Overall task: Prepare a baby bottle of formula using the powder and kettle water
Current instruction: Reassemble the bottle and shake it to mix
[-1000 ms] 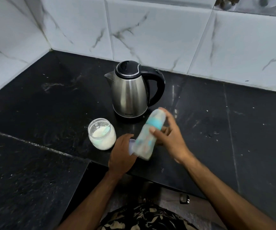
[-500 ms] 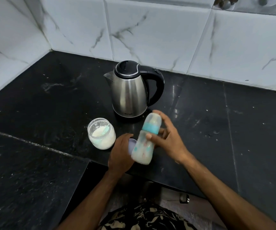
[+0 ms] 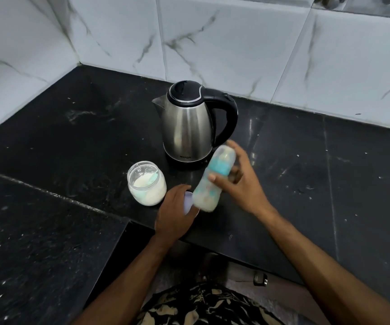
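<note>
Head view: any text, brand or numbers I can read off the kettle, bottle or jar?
Kettle: small brand mark low on the steel body, too small to read.
Bottle: coloured print, motion-blurred, unreadable.
Jar: no label or text visible.

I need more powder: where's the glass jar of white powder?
The open glass jar of white powder stands on the black counter, front-left of the steel kettle, beside the left hand.

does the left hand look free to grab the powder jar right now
Probably not at once: the left hand already holds a pale lid. The powder jar stands open just beside it with nothing between, so reach itself looks easy.
</note>
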Demonstrator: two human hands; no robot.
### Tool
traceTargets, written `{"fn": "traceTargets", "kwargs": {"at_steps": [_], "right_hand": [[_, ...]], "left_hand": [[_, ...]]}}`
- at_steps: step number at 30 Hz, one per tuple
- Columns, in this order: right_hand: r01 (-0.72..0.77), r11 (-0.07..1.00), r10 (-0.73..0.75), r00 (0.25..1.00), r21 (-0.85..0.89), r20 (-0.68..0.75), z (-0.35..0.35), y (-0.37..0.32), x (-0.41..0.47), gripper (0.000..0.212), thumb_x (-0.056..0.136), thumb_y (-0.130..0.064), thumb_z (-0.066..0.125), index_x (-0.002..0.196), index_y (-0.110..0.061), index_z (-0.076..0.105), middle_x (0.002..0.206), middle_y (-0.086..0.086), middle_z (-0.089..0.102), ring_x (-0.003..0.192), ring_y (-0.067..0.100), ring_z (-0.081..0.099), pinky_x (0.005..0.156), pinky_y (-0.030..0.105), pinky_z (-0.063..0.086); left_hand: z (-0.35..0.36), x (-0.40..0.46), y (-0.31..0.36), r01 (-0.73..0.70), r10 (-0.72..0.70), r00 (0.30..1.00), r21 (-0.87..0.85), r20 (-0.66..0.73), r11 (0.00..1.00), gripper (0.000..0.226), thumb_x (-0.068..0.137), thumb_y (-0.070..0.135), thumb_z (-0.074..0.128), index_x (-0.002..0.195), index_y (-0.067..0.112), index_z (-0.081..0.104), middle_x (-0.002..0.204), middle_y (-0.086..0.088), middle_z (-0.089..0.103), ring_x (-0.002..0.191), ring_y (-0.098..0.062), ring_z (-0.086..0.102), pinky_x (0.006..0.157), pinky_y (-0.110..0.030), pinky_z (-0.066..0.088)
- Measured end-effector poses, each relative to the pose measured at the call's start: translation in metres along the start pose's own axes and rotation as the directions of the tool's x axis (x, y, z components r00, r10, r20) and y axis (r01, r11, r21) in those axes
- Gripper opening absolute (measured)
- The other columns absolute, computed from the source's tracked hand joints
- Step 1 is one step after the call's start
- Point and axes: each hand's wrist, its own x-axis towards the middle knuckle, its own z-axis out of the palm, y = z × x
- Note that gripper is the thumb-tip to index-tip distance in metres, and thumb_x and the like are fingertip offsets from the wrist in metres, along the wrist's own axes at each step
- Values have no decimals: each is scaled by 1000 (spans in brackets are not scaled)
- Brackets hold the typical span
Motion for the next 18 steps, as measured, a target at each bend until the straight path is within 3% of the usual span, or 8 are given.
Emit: {"fn": "traceTargets", "kwargs": {"at_steps": [5, 9, 12, 15, 18], "right_hand": [[139, 942, -154, 988, -305, -24, -29, -10, 43, 100, 78, -20, 83, 153, -27, 18, 130, -16, 53, 112, -1, 60, 93, 18, 50], [131, 911, -139, 990, -390, 6, -38, 3, 64, 95, 77, -27, 83, 152, -30, 24, 128, -26, 49, 115, 3, 59, 99, 28, 51], [133, 893, -123, 991, -429, 50, -39, 17, 68, 92, 77, -27, 83, 150, -32, 27, 128, -25, 50, 114, 8, 59, 101, 36, 51], [123, 891, -105, 992, -437, 64, -36, 32, 67, 90, 77, -30, 83, 150, -31, 29, 130, -20, 51, 114, 9, 59, 101, 35, 51], [107, 903, -100, 994, -415, 40, -35, 42, 66, 90, 77, -31, 83, 149, -31, 29, 128, -26, 50, 115, 9, 57, 100, 29, 51]], "left_hand": [[0, -4, -1, 39, -39, 999, -15, -17, 999, 53, 88, 50, 56, 124, 10, 60, 127, -2, 62, 119, -15, 53, 106, -7, 26], [0, -5, 1, 37, -37, 999, -5, -10, 999, 55, 89, 52, 54, 125, 11, 60, 128, -2, 61, 120, -14, 53, 104, -2, 22], [-1, -4, 1, 45, -45, 999, -1, -3, 999, 56, 89, 53, 53, 126, 12, 59, 130, -2, 60, 122, -14, 52, 106, -7, 25], [-1, -4, 2, 44, -44, 999, -1, -1, 999, 59, 88, 54, 52, 127, 10, 59, 131, -4, 60, 123, -17, 52, 107, -16, 31], [-1, -5, 2, 51, -51, 999, 0, 0, 999, 59, 88, 52, 54, 127, 9, 59, 131, -6, 60, 124, -19, 53, 108, -22, 34]]}}
